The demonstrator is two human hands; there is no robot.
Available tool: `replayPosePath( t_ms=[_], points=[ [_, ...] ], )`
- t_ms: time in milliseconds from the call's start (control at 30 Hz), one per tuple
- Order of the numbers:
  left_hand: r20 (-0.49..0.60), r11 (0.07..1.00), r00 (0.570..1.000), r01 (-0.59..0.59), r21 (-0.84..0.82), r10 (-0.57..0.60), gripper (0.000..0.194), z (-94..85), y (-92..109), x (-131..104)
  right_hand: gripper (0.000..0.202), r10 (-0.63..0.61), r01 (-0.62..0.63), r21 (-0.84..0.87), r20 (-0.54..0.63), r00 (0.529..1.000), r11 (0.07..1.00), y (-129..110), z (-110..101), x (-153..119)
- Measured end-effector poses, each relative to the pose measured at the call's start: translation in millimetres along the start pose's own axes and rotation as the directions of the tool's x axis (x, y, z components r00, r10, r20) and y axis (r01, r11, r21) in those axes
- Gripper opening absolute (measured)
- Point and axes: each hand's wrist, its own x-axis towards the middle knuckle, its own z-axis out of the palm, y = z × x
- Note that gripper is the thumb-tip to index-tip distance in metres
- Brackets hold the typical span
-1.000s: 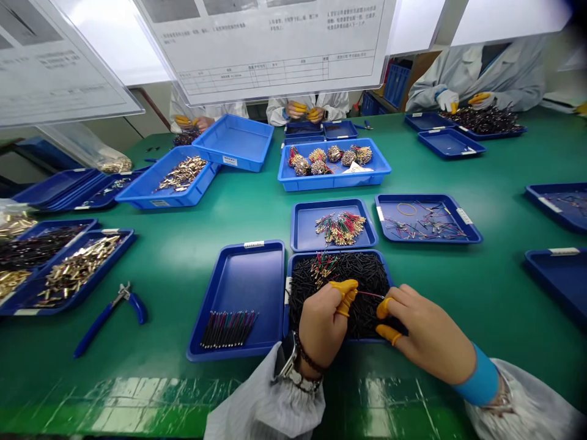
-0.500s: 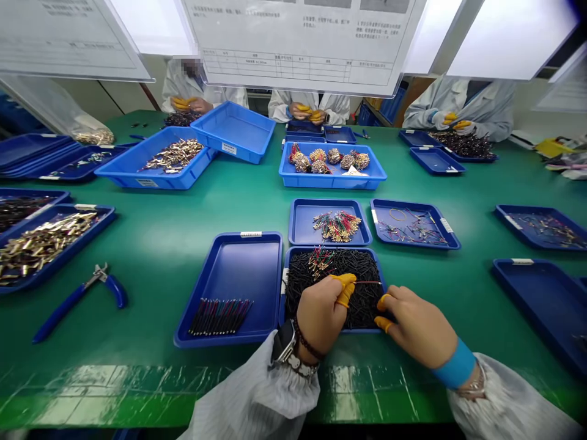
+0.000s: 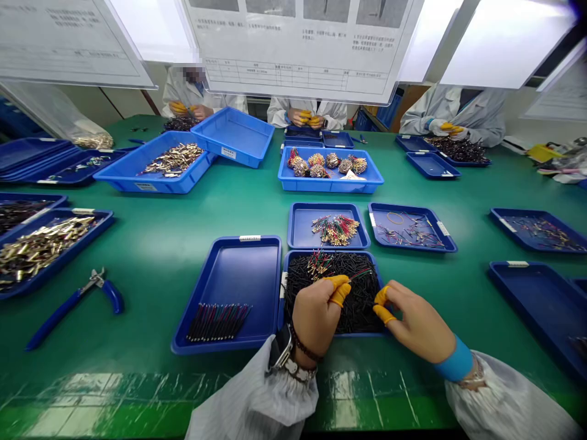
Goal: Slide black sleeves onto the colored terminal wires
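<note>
Yellow-capped at the fingers [image 3: 340, 296], clamped thin red-and-green wires [image 3: 362, 273] in the left hand [image 3: 316, 315] above the shallow blue plastic tray [image 3: 355, 335] of short black tubes [image 3: 360, 308], presumably for ready supply; held the right hand [image 3: 419, 321] by its right rim, could not tell whether gripping.

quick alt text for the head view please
A person's left hand pinches thin wires over a blue tray of short black tubes, the right hand at its right edge. Blue-handled cutters lie at left on the green table.
</note>
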Motion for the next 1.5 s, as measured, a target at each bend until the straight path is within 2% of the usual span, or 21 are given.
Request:
replayPosePath(
  t_ms=[67,133,200,300,500,600,800,1067,1300,1500],
  points=[
    [0.03,0.996,0.998,0.054,-0.069,-0.052,0.018,-0.1,2.1,-0.8,0.007,0.04,-0.022,0.213,-0.078,0.996,0.977,-0.5,-5.1,9.0],
    [0.052,0.982,0.992,0.12,-0.146,-0.114,0.017,-0.1,3.6,-1.7,0.005,0.089,-0.032,0.43,-0.114,0.989,0.902,-2.5,-7.3,20.9],
    [0.07,0.959,0.983,0.182,-0.216,-0.17,0.016,-0.1,4.4,-2.4,0.007,0.138,-0.05,0.635,-0.09,0.986,0.771,-4.6,-4.7,32.8],
    [0.07,0.935,0.972,0.237,-0.264,-0.226,0.015,-0.8,4.9,-2.8,0.012,0.208,-0.06,0.858,-0.055,0.977,0.51,-6.4,5.8,44.9],
    [0.025,0.946,0.97,0.241,-0.218,-0.241,0.016,-2.3,8.0,-3.3,0.014,0.334,0.022,0.998,-0.038,0.942,0.053,-11.3,19.7,47.9],
    [0.029,0.956,0.973,0.229,-0.186,-0.227,0.016,-2.0,8.9,-3.7,0.015,0.415,0.083,0.992,-0.037,0.909,-0.094,-14.1,20.0,48.0],
    [0.029,0.964,0.975,0.222,-0.147,-0.221,0.015,-1.4,8.7,-4.2,0.016,0.482,0.146,0.978,-0.058,0.874,-0.147,-14.6,18.4,48.8],
    [0.049,0.958,0.973,0.23,-0.171,-0.224,0.015,-2.0,9.2,-4.5,0.014,0.495,0.175,0.971,-0.073,0.866,-0.162,-16.9,16.7,49.7],
    [0.042,0.962,0.975,0.223,-0.16,-0.219,0.015,-1.4,8.8,-4.6,0.013,0.469,0.189,0.97,-0.097,0.878,-0.153,-18.9,17.9,49.7],
    [0.038,0.957,0.972,0.236,-0.167,-0.233,0.016,-0.9,9.0,-3.1,0.014,0.498,0.192,0.971,-0.098,0.862,-0.141,-19.8,16.1,49.9]
  ],
)
